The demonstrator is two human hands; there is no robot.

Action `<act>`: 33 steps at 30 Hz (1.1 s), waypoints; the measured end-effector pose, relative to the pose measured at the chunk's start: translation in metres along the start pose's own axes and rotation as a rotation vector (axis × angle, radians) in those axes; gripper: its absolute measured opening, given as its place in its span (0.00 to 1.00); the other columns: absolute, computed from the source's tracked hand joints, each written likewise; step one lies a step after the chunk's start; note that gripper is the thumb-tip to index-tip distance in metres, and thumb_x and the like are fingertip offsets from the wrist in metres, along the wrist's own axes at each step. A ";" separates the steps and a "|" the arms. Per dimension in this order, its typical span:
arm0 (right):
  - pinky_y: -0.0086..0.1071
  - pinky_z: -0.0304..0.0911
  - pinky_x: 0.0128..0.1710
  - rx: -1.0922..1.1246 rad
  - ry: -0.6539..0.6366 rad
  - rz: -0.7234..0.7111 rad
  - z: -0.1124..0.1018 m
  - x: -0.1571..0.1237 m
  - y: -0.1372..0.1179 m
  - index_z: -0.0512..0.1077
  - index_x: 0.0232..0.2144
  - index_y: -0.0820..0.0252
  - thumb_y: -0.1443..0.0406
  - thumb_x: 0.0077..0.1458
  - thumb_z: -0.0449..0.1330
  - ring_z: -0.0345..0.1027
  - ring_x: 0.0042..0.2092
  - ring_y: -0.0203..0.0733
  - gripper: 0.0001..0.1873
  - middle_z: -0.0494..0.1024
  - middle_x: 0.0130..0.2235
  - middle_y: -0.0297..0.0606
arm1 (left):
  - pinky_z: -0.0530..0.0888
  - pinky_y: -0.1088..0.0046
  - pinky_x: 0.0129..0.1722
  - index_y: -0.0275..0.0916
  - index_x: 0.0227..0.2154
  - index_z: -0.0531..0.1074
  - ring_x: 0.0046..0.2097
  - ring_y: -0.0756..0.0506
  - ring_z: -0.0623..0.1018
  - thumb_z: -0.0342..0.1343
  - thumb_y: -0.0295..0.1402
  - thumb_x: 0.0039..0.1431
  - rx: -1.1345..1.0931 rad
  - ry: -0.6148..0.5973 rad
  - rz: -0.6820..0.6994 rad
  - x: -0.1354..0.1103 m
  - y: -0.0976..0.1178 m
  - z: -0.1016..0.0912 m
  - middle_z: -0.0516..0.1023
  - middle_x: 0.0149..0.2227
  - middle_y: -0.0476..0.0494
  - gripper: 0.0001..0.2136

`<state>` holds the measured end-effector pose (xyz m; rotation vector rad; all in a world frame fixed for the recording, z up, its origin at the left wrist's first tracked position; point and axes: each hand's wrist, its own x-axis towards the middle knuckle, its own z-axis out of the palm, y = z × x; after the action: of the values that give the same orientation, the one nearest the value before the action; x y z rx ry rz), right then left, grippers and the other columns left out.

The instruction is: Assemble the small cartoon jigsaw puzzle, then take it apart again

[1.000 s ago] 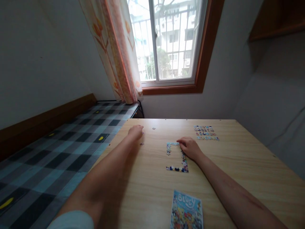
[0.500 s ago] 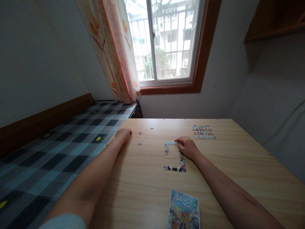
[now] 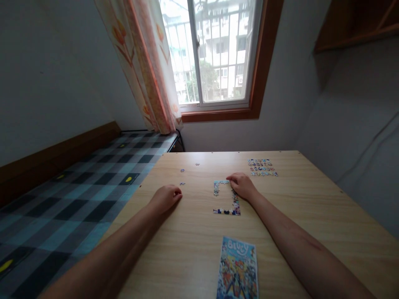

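A partly built puzzle frame [image 3: 226, 198] lies in the middle of the wooden table [image 3: 311, 216]. My right hand [image 3: 242, 185] rests on its top right corner, fingers curled down onto the pieces. My left hand [image 3: 166, 197] lies on the table left of the frame with its fingers closed; I cannot see what, if anything, is inside. Three loose pieces [image 3: 182, 176] lie just beyond it. Several sorted pieces [image 3: 262, 167] sit in rows at the far right. A printed Bluey picture card [image 3: 237, 274] lies near the front edge.
A bed with a checked blue and black cover [image 3: 68, 199] runs along the table's left side. A window [image 3: 215, 54] with a patterned curtain [image 3: 146, 70] is behind the table. A wooden shelf [image 3: 358, 25] hangs at the upper right.
My left hand has drawn back from the loose pieces at the far left toward me and closed. My right hand has stayed on the frame's corner. The view has tilted slightly.
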<state>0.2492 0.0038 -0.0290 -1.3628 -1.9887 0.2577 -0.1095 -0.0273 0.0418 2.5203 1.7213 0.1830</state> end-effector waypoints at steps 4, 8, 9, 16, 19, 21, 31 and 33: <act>0.38 0.62 0.52 -0.028 -0.002 -0.016 0.001 -0.001 -0.002 0.81 0.37 0.56 0.70 0.57 0.57 0.72 0.47 0.44 0.12 0.82 0.42 0.38 | 0.70 0.72 0.37 0.43 0.33 0.80 0.36 0.46 0.78 0.57 0.34 0.59 -0.074 -0.037 0.108 -0.006 0.050 0.012 0.81 0.36 0.45 0.07; 0.37 0.61 0.52 -0.084 -0.007 -0.048 0.002 -0.002 -0.006 0.81 0.36 0.56 0.70 0.57 0.57 0.71 0.47 0.44 0.12 0.81 0.41 0.39 | 0.70 0.71 0.36 0.43 0.33 0.80 0.36 0.45 0.78 0.58 0.34 0.59 -0.075 -0.025 0.168 0.009 0.080 0.021 0.80 0.36 0.44 0.06; 0.37 0.62 0.52 -0.089 -0.005 -0.048 0.002 -0.002 -0.007 0.80 0.36 0.56 0.70 0.57 0.57 0.71 0.46 0.44 0.12 0.81 0.41 0.39 | 0.71 0.71 0.37 0.43 0.33 0.81 0.36 0.44 0.78 0.58 0.34 0.59 -0.076 -0.012 0.179 0.015 0.084 0.023 0.80 0.36 0.44 0.07; 0.37 0.63 0.51 -0.033 0.032 -0.007 -0.003 0.000 -0.009 0.77 0.49 0.56 0.65 0.61 0.56 0.72 0.46 0.44 0.16 0.82 0.45 0.39 | 0.71 0.70 0.37 0.42 0.31 0.79 0.37 0.43 0.78 0.59 0.35 0.57 -0.076 0.003 0.157 0.048 0.107 0.028 0.80 0.37 0.43 0.06; 0.38 0.63 0.51 -0.011 0.028 0.003 -0.003 0.001 -0.008 0.75 0.52 0.56 0.64 0.62 0.56 0.73 0.47 0.44 0.17 0.81 0.47 0.40 | 0.71 0.70 0.36 0.41 0.30 0.78 0.37 0.44 0.78 0.60 0.34 0.55 -0.106 0.000 0.156 0.053 0.106 0.030 0.81 0.35 0.44 0.04; 0.39 0.63 0.53 -0.014 0.029 0.000 -0.002 0.001 -0.008 0.75 0.52 0.56 0.63 0.62 0.56 0.73 0.48 0.45 0.17 0.81 0.48 0.41 | 0.70 0.71 0.36 0.42 0.30 0.78 0.36 0.44 0.77 0.60 0.34 0.55 -0.144 -0.002 0.160 0.053 0.102 0.032 0.81 0.34 0.46 0.03; 0.47 0.54 0.60 -0.021 -0.034 -0.282 -0.018 -0.011 -0.027 0.80 0.43 0.51 0.61 0.63 0.57 0.67 0.53 0.47 0.12 0.79 0.48 0.40 | 0.71 0.74 0.37 0.42 0.34 0.80 0.34 0.49 0.76 0.58 0.32 0.58 -0.406 0.001 0.283 0.045 0.078 0.041 0.79 0.34 0.47 0.06; 0.51 0.47 0.64 -0.043 -0.083 -0.345 -0.020 -0.012 -0.033 0.80 0.42 0.49 0.60 0.63 0.57 0.65 0.57 0.49 0.11 0.79 0.50 0.39 | 0.71 0.74 0.37 0.42 0.34 0.80 0.34 0.49 0.76 0.58 0.32 0.58 -0.416 0.017 0.291 0.042 0.079 0.041 0.79 0.34 0.47 0.06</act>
<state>0.2404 -0.0253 -0.0020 -1.0241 -2.2678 0.1132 -0.0157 -0.0170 0.0138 2.4330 1.1595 0.5223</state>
